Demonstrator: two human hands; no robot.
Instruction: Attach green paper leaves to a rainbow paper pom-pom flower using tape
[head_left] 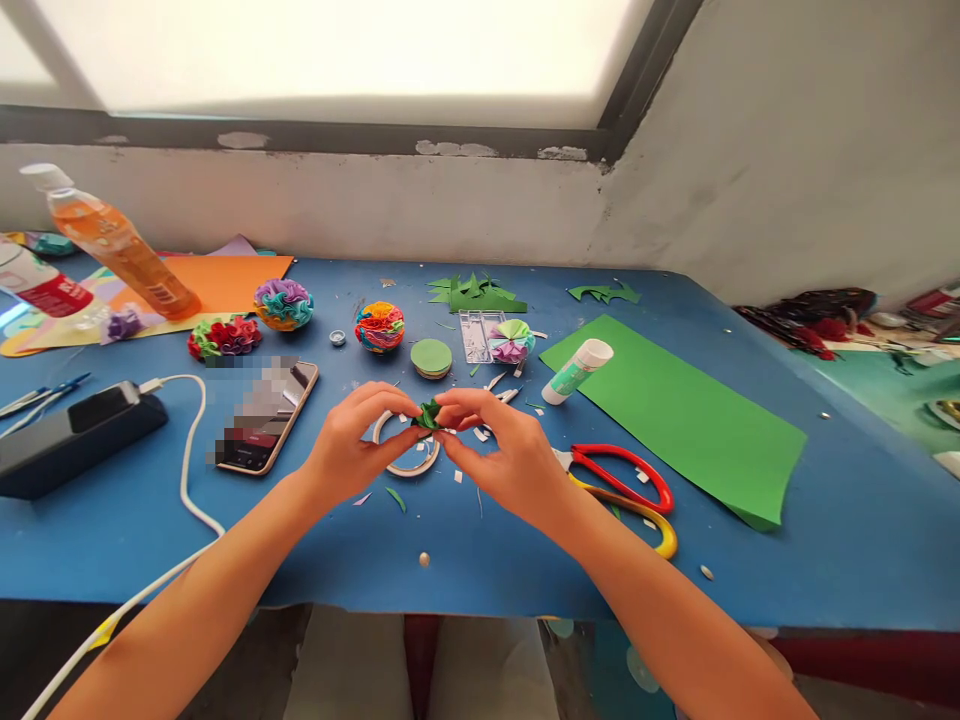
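Between the fingertips of both hands is a small piece of folded dark green paper (428, 414), held above the blue table. My left hand (360, 435) pinches it from the left, and my right hand (499, 440) from the right. Below it, partly hidden by my fingers, lies a roll of white tape (409, 470). Scissors (622, 490) with a red and a yellow handle lie beside my right wrist. A round stack of green paper discs (431, 357) sits just beyond my hands. A glue stick (577, 371) stands tilted on the right.
A green paper sheet (675, 420) covers part of the right side. Pleated paper balls (379, 328) and green cut strips (476, 295) lie farther back. At left are a phone (281, 420), a white cable (187, 470), a power bank (82, 435) and an orange drink bottle (124, 250).
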